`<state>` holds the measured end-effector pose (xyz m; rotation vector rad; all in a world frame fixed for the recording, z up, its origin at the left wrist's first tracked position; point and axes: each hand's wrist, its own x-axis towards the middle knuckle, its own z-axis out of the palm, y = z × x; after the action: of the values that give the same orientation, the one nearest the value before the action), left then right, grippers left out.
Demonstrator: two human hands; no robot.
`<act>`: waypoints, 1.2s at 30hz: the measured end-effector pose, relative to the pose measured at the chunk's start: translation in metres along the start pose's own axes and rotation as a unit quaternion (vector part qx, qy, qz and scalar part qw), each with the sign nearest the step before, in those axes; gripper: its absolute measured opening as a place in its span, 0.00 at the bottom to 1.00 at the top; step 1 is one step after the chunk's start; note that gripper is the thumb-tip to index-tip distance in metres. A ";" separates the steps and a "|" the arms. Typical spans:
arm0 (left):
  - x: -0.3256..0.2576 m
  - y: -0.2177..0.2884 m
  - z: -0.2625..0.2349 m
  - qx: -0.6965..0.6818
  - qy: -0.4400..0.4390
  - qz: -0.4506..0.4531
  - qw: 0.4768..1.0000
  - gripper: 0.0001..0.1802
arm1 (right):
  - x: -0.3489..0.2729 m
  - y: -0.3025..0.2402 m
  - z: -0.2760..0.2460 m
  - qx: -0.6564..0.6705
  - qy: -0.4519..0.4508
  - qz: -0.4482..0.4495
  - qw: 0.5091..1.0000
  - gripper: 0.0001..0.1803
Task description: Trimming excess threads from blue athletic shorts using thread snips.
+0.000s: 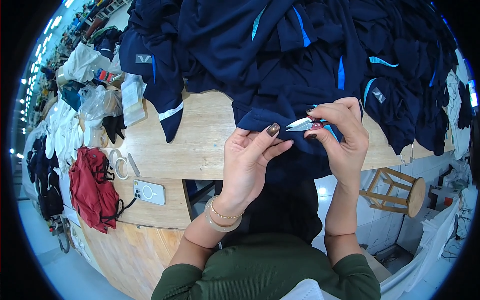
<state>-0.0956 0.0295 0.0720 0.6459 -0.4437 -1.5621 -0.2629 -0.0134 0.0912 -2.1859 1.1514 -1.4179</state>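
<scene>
My left hand point(250, 160) pinches the edge of a navy garment point(260, 119) between thumb and fingers, over the table's front edge. Close beside it on the right, my right hand point(342, 132) is closed around a small pair of thread snips point(301, 124). Their pointed silver blades stand slightly apart and point left, toward the pinched fabric near my left thumb. The red grip shows between my right thumb and fingers. The navy cloth hangs down behind and below both hands.
Piled navy garments point(220, 45) with light blue strips cover the far side of the wooden table point(195, 135). At left lie a phone point(149, 192), tape rolls point(121, 168), a red garment point(90, 187) and plastic bags point(100, 102). A wooden stool point(416, 197) stands at right.
</scene>
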 end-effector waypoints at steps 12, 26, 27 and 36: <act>0.001 -0.001 -0.001 -0.041 0.005 0.007 0.999 0.07 | -0.022 -0.002 0.009 0.266 0.109 0.187 0.939 0.11; -0.002 0.000 0.005 -0.045 0.030 0.021 0.998 0.06 | -0.041 -0.043 0.017 0.255 0.054 0.261 0.929 0.11; -0.002 0.000 0.006 -0.039 0.030 0.018 0.999 0.06 | -0.036 -0.042 0.018 0.255 0.055 0.262 0.929 0.11; -0.003 0.000 0.009 -0.011 0.025 0.007 1.000 0.08 | -0.007 -0.022 0.031 0.085 0.071 0.053 0.992 0.09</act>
<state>-0.1014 0.0317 0.0791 0.6625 -0.3932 -1.5333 -0.2274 0.0005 0.0855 -1.9074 1.1280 -1.5842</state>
